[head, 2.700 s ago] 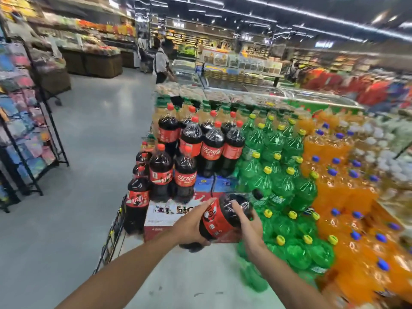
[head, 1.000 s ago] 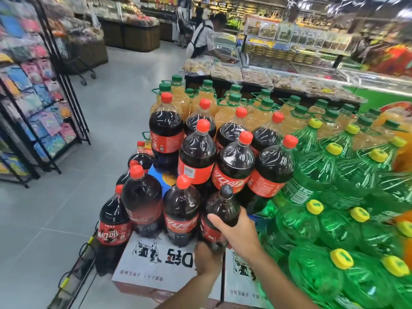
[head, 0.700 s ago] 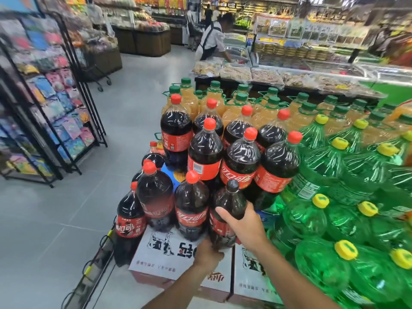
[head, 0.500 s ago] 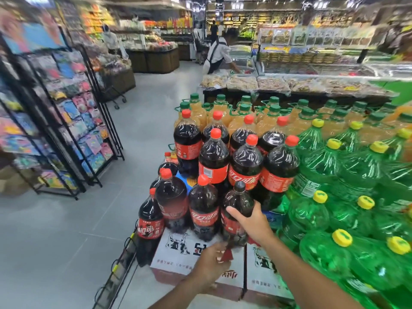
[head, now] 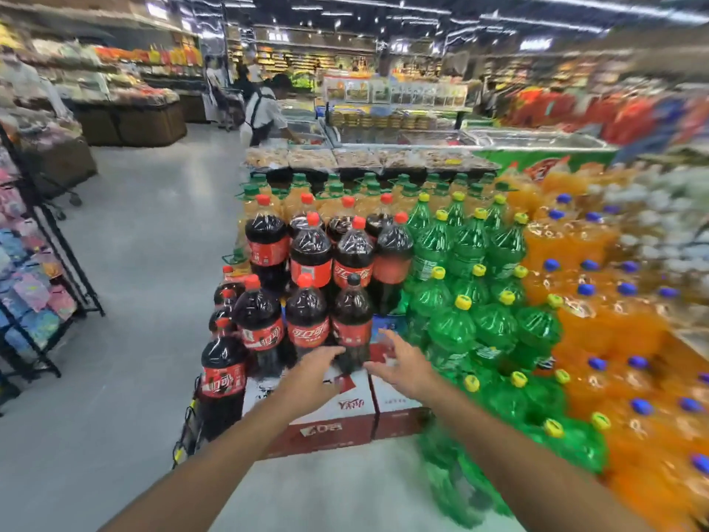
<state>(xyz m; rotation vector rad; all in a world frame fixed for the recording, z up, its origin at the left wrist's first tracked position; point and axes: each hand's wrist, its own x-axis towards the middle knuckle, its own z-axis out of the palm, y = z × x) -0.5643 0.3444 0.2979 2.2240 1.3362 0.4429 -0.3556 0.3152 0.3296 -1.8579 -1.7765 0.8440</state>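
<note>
The grey floor point(head: 145, 263) is your widest room; it runs broad on your left between the black wire rack point(head: 34, 286) and the drinks display, and a narrower strip of it lies straight below your forearms. The display fills the right half: orange bottles point(head: 598, 320) with blue caps furthest right, green bottles point(head: 460, 324) with yellow caps packed tight beside them, then red-capped cola bottles point(head: 310, 255) on two levels at the display's left edge. One low cola bottle point(head: 224, 374) stands past that edge, beside the cartons, with a thin wire frame point(head: 188, 428) just below it. The white-and-red cartons point(head: 333, 412) form the front shelf; their near edge faces you and a strip of bare carton top lies between the bottles and that edge.

The black-capped cola bottle point(head: 351, 320) stands upright on the cartons, at the right end of the front cola row, touching its red-capped neighbour on the left; on its right a small gap of carton top separates it from the green bottles.

Your left hand point(head: 320, 372) sits low at the bottle's base, fingers loose and holding nothing; your right hand point(head: 404, 364) is spread just right of the bottle, thumb up, also grasping nothing. Motion blur makes it hard to tell whether your left fingertips touch the bottle.
</note>
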